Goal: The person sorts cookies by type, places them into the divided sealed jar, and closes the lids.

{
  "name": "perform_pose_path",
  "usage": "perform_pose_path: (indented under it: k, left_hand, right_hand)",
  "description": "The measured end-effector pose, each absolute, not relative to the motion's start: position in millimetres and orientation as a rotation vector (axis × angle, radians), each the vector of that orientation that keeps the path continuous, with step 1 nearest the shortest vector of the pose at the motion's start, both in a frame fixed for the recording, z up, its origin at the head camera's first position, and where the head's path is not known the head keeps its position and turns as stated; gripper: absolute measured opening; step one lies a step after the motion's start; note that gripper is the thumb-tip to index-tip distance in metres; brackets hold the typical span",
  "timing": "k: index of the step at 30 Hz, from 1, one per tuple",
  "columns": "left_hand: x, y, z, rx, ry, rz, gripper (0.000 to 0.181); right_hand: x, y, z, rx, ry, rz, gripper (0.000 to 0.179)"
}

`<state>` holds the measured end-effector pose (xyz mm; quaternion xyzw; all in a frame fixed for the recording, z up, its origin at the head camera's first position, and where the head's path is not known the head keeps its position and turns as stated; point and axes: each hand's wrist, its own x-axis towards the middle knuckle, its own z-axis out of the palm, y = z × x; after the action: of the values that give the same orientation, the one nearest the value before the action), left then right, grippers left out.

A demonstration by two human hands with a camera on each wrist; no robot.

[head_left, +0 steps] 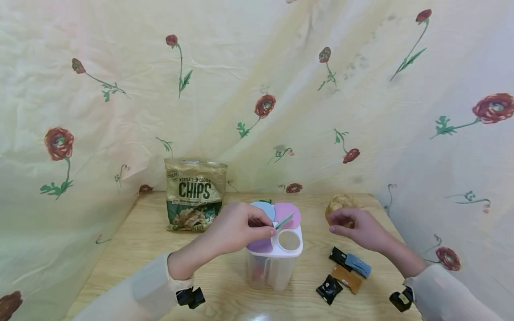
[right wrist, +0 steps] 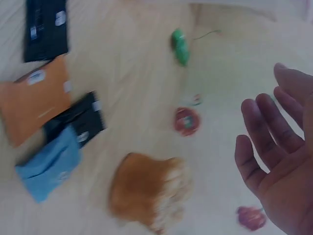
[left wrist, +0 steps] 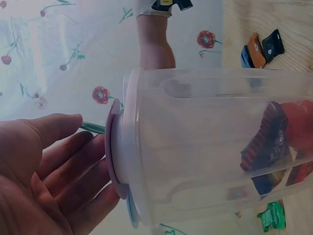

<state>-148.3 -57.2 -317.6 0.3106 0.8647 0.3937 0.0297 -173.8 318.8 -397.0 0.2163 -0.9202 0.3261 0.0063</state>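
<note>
There's the green lid [head_left: 286, 220], or what looks like one seen edge-on, raised at the top of the clear container [head_left: 281, 272], and you've got it pinched between thumb and fingers of your left hand [head_left: 234, 227]. You seem to be mid-way through handling the cover for that one bare round opening [head_left: 289, 240]; the next move calls for a firm pinch and clearance over the neighbouring lids. Your right hand [head_left: 363, 227] grasps nothing, fingers loosely curved near the bread roll [head_left: 335, 200].

Now the count! One container, three lids seated: blue [head_left: 263, 208], pink [head_left: 290, 214], purple [head_left: 259, 246]. Inside, red and dark packets [left wrist: 269, 142], too overlapped to number. Out right on the table [head_left: 132, 249], four wrapped packets: two black, the nearer one [head_left: 329, 289] lowest, one orange [head_left: 347, 279], one blue [head_left: 358, 265]. One bread roll, one chips bag [head_left: 194, 191] at left, one small green item [left wrist: 271, 217] behind the container.
</note>
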Motion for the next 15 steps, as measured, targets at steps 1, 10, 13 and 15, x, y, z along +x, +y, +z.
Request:
perform_pose_path:
  k: [1, 10, 13, 15]
  left_hand:
    - [-148, -57, -318, 0.962, 2.671, 1.210, 0.006]
    - [-147, -56, -315, 0.978, 2.678, 1.198, 0.005]
    - [-147, -56, -315, 0.978, 2.673, 1.200, 0.004]
    - [-147, -56, -315, 0.979, 2.667, 1.204, 0.004]
  right_hand:
    - [-174, 323, -401, 0.683, -2.900, 1.013, 0.022]
    - [-181, 353, -444, 0.817, -3.089, 1.028, 0.029]
    - [-181, 359, -457, 0.757, -3.131, 1.050, 0.034]
    - [-181, 363, -465, 0.712, -3.144, 1.044, 0.036]
